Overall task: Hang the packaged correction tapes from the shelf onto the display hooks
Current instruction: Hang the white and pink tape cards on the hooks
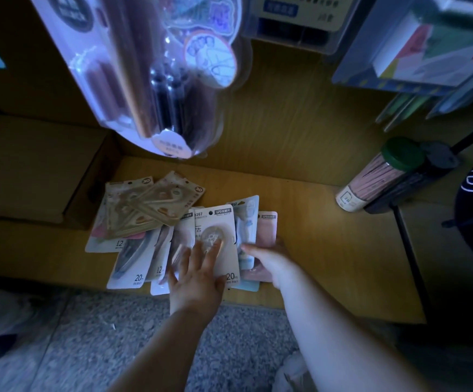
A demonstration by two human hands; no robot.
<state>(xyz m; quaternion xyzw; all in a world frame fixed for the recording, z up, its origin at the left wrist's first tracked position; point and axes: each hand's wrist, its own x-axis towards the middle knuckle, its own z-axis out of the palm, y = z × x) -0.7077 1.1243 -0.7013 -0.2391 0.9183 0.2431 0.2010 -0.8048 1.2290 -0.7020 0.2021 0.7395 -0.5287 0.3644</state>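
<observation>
- The packaged correction tapes [173,236] lie fanned on the wooden shelf [328,250]: flat cards, mostly white, printed "20m" and "12".
- The left hand [198,278] lies spread on the top card.
- The right hand [269,256] touches the pink card; its grip I cannot tell.

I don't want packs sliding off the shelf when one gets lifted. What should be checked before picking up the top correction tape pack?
1. Left hand on the beige 20m pack: ok, fingers lie flat on top, not yet gripping.
2. Right hand steadying the pile's right side by the pink pack: ok.
3. Hang hole at the pack's top visible: ok.
4. Pack free of others: not ok, it overlaps neighbouring packs.
5. Pile clear of the shelf front edge: not ok, lower packs reach the edge.
6. Free display hook available: cannot tell.
</observation>
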